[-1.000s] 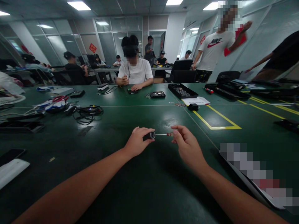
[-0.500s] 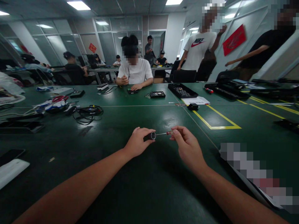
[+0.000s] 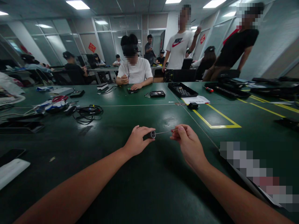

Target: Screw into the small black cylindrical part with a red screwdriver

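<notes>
My left hand (image 3: 137, 140) is closed around a short dark cylinder (image 3: 152, 134), whose round end with a silvery rim faces right. Between the thumb and fingers of my right hand (image 3: 188, 140) is a small screwdriver (image 3: 173, 130) with a reddish, partly see-through handle. Its thin shaft points left, and the tip meets the cylinder's open end; how far it reaches inside I cannot tell. Both hands are held over the green table (image 3: 140, 186). Much of the cylinder is hidden by my left fingers.
Black cables (image 3: 90, 113) lie in a coil to the left. Farther back are a small black block (image 3: 192, 106), a black parts tray (image 3: 182, 90) and a red-handled tool (image 3: 209, 89). A co-worker (image 3: 134, 71) sits opposite. A blurred-out flat item (image 3: 252, 177) lies at right.
My right hand has shifted slightly right and its fingers now cover more of the screwdriver handle. My left hand stays nearly still. Two standing people in the background have moved left.
</notes>
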Available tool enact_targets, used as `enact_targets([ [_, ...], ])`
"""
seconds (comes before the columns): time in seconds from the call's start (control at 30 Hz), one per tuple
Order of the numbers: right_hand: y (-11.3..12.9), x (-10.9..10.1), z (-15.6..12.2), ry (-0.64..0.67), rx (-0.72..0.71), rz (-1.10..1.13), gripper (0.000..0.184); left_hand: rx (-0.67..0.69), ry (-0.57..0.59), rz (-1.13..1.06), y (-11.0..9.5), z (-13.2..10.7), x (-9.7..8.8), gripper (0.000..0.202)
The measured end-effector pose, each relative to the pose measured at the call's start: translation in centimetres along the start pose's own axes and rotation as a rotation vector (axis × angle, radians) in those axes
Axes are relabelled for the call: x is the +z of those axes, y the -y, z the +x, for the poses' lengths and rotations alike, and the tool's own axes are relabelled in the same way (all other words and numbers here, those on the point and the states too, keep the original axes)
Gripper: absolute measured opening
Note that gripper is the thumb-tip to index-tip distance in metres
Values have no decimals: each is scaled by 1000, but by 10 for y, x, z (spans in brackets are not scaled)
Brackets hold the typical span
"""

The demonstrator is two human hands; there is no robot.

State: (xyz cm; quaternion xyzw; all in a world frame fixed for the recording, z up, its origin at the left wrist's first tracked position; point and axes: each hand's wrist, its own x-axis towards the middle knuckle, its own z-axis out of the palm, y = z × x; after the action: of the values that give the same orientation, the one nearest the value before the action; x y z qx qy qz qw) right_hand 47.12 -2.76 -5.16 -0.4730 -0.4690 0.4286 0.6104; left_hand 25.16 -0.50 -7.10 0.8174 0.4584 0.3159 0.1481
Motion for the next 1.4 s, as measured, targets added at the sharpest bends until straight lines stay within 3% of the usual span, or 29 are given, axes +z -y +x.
enact_targets([
  [0.47, 3, 0, -5, 77, -87, -149, 31, 18, -4, 3, 1, -2, 4, 40],
  [0.67, 12, -1, -9, 68, -81, -266, 39, 19, 15, 6, 0, -2, 4, 38],
  [0.9, 10, -1, -9, 94, -99, -243, 29, 6, -3, -8, 1, -1, 4, 37],
  [1.07, 11, -2, -8, 106, -98, -366, 41, 7, 2, -9, 3, -1, 5, 39],
  [1.27, 9, -1, -8, 103, -125, -283, 31, 3, -13, -22, 2, 0, 5, 41],
  [1.4, 7, -3, -8, 147, -104, -383, 42, 6, -8, -18, 3, 0, 6, 39],
])
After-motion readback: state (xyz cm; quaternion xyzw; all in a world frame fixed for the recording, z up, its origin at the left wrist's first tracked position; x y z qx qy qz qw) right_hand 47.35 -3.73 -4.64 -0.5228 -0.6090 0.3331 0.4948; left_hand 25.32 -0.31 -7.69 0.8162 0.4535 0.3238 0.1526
